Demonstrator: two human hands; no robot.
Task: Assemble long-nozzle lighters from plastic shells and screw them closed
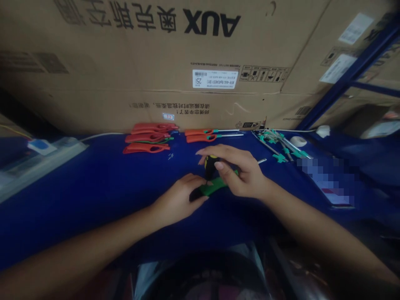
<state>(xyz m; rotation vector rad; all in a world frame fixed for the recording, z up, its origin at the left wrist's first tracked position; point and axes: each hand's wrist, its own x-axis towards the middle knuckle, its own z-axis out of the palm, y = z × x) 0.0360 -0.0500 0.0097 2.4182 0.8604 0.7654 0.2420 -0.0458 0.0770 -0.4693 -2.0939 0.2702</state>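
My left hand (184, 196) is closed around the black end of a green lighter (215, 186), which lies at a slant with its metal tube pointing right. A short screwdriver (211, 166) with a black and yellow handle stands upright over the lighter, gripped by the fingers of my right hand (242, 168). Its tip meets the lighter's body near my left fingertips. Beyond my hands lie several red lighter handles (146, 148) and two orange lighters (200, 138) with metal tubes. A few tiny screws (170, 156) rest on the blue table.
Metal rods with green pieces (279, 157) lie in a pile at the right, beside a white roll (298, 141) and a blurred-out phone (331, 187). A large cardboard box (156, 54) walls off the back. Clear plastic packaging (40, 162) sits at the left.
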